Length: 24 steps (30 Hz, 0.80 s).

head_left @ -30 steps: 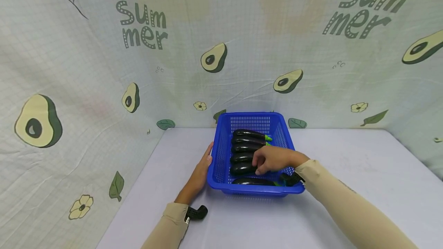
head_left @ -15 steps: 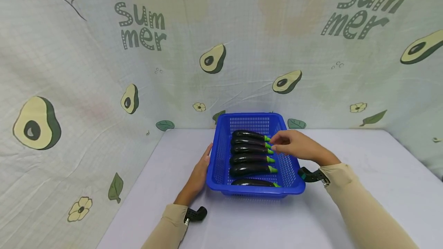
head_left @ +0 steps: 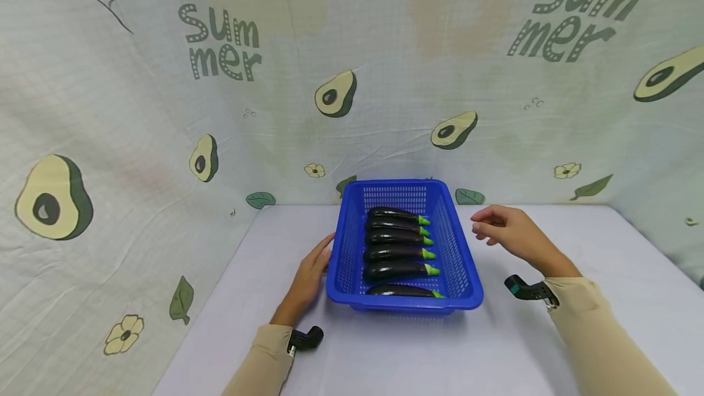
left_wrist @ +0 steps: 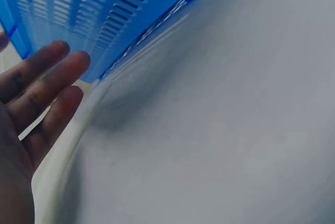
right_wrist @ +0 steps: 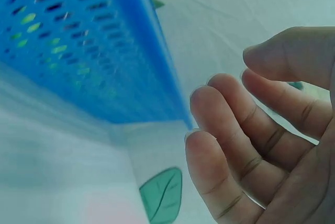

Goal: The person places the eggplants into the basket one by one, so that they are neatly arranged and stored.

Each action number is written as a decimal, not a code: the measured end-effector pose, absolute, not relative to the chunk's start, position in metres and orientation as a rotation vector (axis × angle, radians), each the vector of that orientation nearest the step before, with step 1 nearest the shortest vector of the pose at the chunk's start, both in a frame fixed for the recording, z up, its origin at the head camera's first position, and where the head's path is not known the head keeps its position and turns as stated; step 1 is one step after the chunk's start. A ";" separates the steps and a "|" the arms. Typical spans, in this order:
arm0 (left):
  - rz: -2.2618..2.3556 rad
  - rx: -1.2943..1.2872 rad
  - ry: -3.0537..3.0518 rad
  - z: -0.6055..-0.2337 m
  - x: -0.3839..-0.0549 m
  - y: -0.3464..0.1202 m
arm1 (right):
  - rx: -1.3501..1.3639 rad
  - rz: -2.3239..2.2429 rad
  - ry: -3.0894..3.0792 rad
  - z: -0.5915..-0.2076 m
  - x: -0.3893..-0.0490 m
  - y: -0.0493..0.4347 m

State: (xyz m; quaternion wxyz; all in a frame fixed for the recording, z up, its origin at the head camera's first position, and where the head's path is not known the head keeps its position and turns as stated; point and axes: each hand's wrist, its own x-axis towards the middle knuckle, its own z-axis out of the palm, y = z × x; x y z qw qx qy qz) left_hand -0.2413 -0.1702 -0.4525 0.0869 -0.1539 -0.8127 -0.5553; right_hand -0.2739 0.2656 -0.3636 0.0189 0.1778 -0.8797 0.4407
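A blue plastic basket with slotted walls stands mid-table. Inside, several dark purple eggplants lie side by side in a column, their green stem ends pointing right. The nearest eggplant is partly hidden behind the front rim. My left hand is at the basket's left side, its fingers loosely extended beside the slotted wall in the left wrist view. To the right of the basket, my right hand hovers with loosely bent fingers and holds nothing. The right wrist view shows its fingertips near the basket's outer wall.
A white cloth covers the table. Behind it hangs a pale curtain printed with avocados, leaves and lettering, meeting the table's back edge just beyond the basket. Both wrists wear black straps.
My right hand has lifted from over the eggplants and moved right, out past the basket's right rim. The left hand has drawn back slightly from the basket's left side. The eggplants stay in place.
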 end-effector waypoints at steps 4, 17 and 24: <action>-1.652 -0.510 -2.413 -0.436 -0.231 -0.170 | 0.512 1.331 -2.757 -0.370 -0.272 0.276; -1.474 -0.428 -2.439 -0.461 -0.247 -0.190 | 0.366 1.190 -2.874 -0.398 -0.264 0.308; -1.313 -0.396 -2.529 -0.459 -0.247 -0.201 | 0.340 1.114 -2.885 -0.406 -0.263 0.319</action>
